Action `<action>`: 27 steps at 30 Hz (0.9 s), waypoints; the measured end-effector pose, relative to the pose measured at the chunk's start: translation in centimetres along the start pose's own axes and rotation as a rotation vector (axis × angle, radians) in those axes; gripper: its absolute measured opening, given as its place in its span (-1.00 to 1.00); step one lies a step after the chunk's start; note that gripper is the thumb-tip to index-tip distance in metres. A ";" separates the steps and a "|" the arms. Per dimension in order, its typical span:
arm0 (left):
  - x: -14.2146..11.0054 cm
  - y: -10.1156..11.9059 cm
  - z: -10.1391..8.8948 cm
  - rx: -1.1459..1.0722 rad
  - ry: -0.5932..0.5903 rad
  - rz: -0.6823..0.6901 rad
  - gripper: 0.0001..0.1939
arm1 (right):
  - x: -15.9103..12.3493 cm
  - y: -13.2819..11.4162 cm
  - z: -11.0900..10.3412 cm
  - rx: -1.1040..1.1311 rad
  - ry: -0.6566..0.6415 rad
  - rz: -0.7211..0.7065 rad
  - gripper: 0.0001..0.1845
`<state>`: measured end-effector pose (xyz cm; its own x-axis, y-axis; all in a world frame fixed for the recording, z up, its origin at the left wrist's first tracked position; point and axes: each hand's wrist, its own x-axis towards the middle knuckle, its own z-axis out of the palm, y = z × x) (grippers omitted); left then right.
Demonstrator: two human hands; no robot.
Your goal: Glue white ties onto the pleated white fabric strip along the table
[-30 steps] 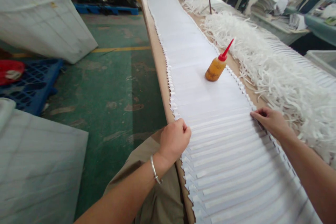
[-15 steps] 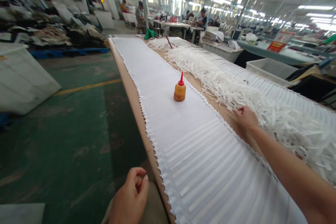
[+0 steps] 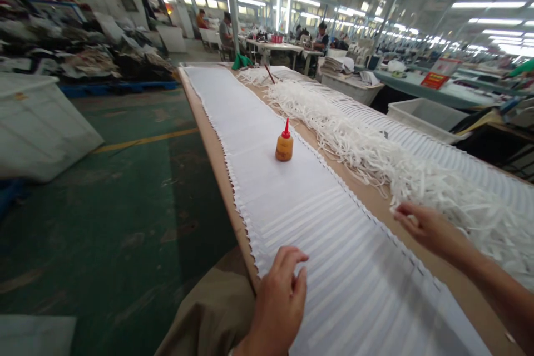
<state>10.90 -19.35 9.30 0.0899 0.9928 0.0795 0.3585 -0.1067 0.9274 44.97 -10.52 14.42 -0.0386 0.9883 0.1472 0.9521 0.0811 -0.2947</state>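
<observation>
A long row of overlapping white paper strips (image 3: 292, 194) runs down the brown table (image 3: 217, 150). An amber glue bottle with a red nozzle (image 3: 284, 147) stands upright on this row, well ahead of both hands. My left hand (image 3: 279, 300) hovers over the row's near left edge, fingers loosely curved and apart, holding nothing. My right hand (image 3: 421, 228) is over the bare table by the row's right edge, at the foot of a heap of loose white strips (image 3: 375, 156). Its fingers are pinched on what looks like a white strip.
A second row of laid strips (image 3: 438, 150) lies beyond the heap. A white bin (image 3: 425, 117) stands at the right and a big white crate (image 3: 37, 122) on the green floor at the left. People (image 3: 321, 36) work at far tables.
My right hand has drawn back from the heap toward me. My left hand has come up from my lap to the row's near edge and its fingers have spread. The view stays raised.
</observation>
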 end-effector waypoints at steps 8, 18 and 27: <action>0.1 3.4 2.3 -0.306 -0.352 -0.126 -0.71 | -5.5 -10.6 -0.3 0.302 -0.666 -0.353 -0.69; -1.3 -4.1 -6.6 -0.138 -0.112 -0.355 -0.75 | -1.6 -5.4 4.5 0.482 -0.758 -0.163 -0.55; 3.4 -7.0 -7.7 -0.082 0.070 -0.301 -0.77 | 5.8 -1.8 6.9 0.600 -0.545 0.054 -0.40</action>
<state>1.59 -14.79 5.91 -0.0740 0.9808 -0.1803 0.2825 0.1940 0.9394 40.89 -4.08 9.28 -0.2874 0.9040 -0.3166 0.6380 -0.0658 -0.7672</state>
